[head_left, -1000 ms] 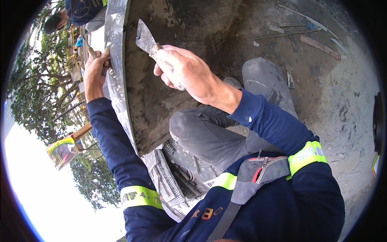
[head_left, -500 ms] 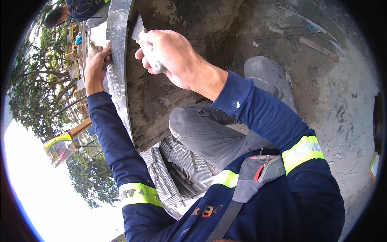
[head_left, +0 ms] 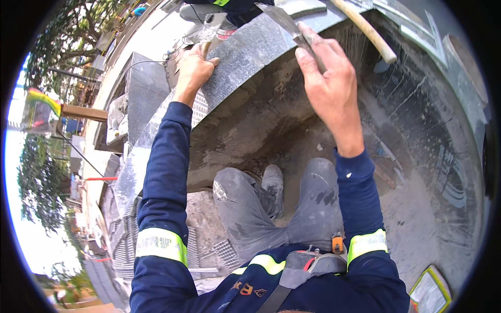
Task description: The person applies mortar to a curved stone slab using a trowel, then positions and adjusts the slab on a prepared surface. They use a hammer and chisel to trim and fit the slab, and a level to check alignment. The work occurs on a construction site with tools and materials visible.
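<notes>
My left hand [head_left: 193,73] is closed round the handle of a trowel [head_left: 211,26], whose mortar-smeared blade points away from me above the slab. In my right hand [head_left: 331,83] is a putty knife [head_left: 282,22] with a flat grey blade, tilted up and to the left; its fingers wrap the handle. The blade tip lies near the far edge of a speckled grey stone slab [head_left: 245,55]; I cannot tell whether it touches. Below the slab's edge is a rough, mortar-covered wall face [head_left: 245,125].
A pale wooden handle [head_left: 368,32] juts over the slab's right end. Beyond the slab a person [head_left: 229,11] crouches. Grey stone pieces [head_left: 148,86] and a post with a plastic bag [head_left: 42,112] are at left. Patterned mesh-like sheets [head_left: 125,235] lie beside my knees.
My view has turned, showing more of the slab's top. My right hand has moved right, away from my left, with the putty knife; the left keeps its trowel, whose blade now shows.
</notes>
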The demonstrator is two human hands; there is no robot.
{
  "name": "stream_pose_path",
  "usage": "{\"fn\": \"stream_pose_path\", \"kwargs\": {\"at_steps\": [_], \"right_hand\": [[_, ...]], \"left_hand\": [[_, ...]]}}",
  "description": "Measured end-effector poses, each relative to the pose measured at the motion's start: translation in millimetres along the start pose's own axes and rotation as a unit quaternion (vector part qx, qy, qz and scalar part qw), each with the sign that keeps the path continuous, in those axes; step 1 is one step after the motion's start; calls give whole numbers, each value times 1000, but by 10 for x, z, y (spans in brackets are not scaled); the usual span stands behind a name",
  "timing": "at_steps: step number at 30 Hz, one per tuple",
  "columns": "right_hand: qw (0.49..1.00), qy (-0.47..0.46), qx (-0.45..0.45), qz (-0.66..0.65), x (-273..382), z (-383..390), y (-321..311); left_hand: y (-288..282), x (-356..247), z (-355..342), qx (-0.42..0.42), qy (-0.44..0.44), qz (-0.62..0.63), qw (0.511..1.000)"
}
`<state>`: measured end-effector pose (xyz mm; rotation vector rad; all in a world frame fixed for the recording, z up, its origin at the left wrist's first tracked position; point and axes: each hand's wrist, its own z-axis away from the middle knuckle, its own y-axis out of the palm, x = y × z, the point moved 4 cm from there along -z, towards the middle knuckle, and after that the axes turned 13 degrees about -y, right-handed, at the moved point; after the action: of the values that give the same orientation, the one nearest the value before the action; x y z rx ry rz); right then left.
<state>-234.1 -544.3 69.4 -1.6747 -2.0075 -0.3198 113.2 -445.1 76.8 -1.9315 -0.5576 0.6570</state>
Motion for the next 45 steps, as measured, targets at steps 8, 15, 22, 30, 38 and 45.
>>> {"fn": "stream_pose_path", "kwargs": {"at_steps": [8,15,22,30,38,45], "right_hand": [[870,-262,318,271,310,-1566,636],[852,-218,395,264,505,-1727,890],[836,-226,413,282,411,-1736,1068],[771,-255,472,344,616,-1823,1066],[946,-30,304,110,542,-1274,-73],[801,427,-41,-419,345,1117,-143]], "left_hand": [[-151,-218,394,5,-113,40,993],[-205,-247,433,-2,-102,53,993],[-205,-229,433,-5,-99,64,993],[-172,-237,445,-27,-90,57,994],[-88,-191,360,-16,-78,-2,997],[34,-121,55,-4,-23,-107,994]]}}
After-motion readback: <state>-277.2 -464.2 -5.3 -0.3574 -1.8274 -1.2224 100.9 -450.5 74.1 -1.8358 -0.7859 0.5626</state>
